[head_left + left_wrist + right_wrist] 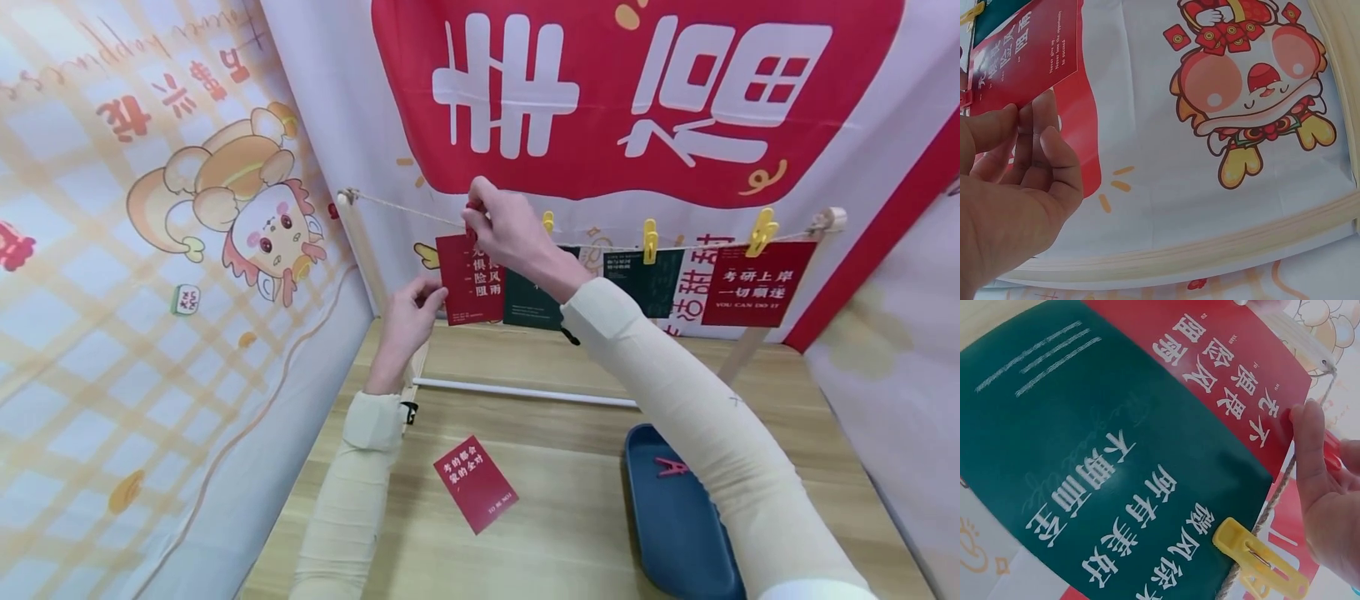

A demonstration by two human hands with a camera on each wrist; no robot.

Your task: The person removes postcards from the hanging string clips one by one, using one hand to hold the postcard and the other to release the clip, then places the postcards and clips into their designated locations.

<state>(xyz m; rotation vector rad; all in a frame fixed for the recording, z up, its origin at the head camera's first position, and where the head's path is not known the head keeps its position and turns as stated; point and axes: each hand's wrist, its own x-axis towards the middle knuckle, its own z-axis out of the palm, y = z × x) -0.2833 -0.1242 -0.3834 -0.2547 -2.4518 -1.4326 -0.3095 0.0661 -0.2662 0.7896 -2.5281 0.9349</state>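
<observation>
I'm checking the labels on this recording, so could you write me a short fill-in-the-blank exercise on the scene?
1. While the right hand holds a small red plastic clip, the left hand pinches a rectangular white-lettered paper card coloured ____.
2. The thin brown twine string carries ____ yellow plastic clips.
3. An oblong dark-blue tray, holding a pinkish-red clip, stands toward the person's ____ side.

Missing words: red; three; right.

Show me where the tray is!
In the head view, the tray sits at the lower right on the table, partly hidden by the right sleeve, with a pink clip inside.
</observation>
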